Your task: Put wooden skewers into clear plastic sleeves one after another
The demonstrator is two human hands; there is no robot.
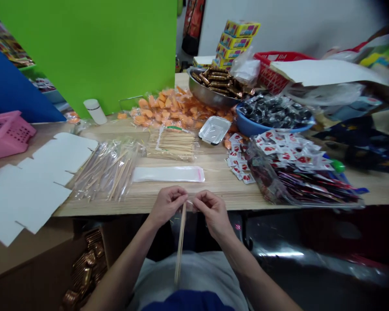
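Note:
Over the front edge of the table, my left hand [168,205] and my right hand [215,214] face each other with thumbs and fingers pinched. Between them is the top of a narrow clear plastic sleeve [190,204], gripped from both sides. Thin bamboo sticks [181,244] hang down from there towards my lap, seemingly inside the sleeve. Just beyond my fingers lies a stack of flat clear sleeves [168,174]. Behind it sits an opened pack of loose bamboo sticks [173,144]. To the left is a pile of bagged sticks [108,170].
Flattened white cardboard [42,181] and a pink basket [9,134] are at left. Orange wrapped pieces [168,108], a foil tray [215,129], a metal bowl [207,93] and a blue basin [256,128] stand behind. Small white packets [288,149] lie right; a green panel [116,52] rises behind.

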